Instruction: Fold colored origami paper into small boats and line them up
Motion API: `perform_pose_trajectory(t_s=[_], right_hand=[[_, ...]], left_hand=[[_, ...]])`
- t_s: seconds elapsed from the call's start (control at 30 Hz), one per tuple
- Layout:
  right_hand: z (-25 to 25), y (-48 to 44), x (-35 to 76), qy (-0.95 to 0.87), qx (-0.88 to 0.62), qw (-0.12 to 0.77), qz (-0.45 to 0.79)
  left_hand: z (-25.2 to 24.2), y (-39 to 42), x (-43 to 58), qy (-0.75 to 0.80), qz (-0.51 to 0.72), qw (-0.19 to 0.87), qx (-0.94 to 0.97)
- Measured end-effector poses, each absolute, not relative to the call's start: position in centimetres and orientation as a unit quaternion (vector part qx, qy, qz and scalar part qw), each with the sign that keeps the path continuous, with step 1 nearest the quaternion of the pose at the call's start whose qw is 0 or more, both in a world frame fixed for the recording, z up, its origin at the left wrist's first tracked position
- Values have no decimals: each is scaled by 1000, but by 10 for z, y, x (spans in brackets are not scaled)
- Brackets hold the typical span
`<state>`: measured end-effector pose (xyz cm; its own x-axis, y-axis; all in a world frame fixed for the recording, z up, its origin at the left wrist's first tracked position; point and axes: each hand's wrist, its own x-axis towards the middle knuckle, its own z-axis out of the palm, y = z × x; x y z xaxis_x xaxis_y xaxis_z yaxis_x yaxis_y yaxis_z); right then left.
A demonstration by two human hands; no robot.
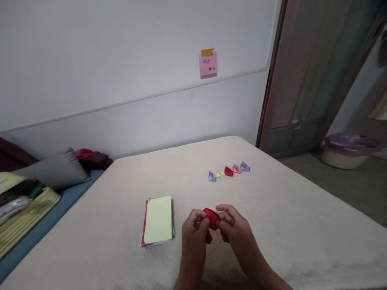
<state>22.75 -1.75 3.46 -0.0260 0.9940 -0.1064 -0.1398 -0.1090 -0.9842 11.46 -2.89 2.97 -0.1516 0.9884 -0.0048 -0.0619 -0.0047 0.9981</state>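
A small red folded paper (213,219) is held up between my two hands, over the near part of the bed-like surface. My left hand (195,229) pinches its left end with thumb and fingers. On its other end, my right hand (234,225) grips with thumb and fingers, the index finger bent above it. Left of my hands lies a stack of coloured paper (157,220) with a pale yellow sheet on top and red and blue edges showing beneath. Beyond my hands several small folded paper boats (229,171) stand in a slanting row, in purple, yellow, red and pink.
The cream covered surface (121,241) reaches to a white wall (136,60) bearing a pink note (208,63). A grey pillow (62,169) and a yellow box-like holder (30,209) are on the left. Right stands a bin (347,151) with a purple liner, near a framed door (302,72).
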Motion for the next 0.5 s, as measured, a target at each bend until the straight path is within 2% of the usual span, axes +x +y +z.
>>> perform_pose_trajectory(t_s=[0.5], right_hand=[[29,-19,225,-437,-483,512,560]], left_hand=[[33,-32,117,524,537,468,467]])
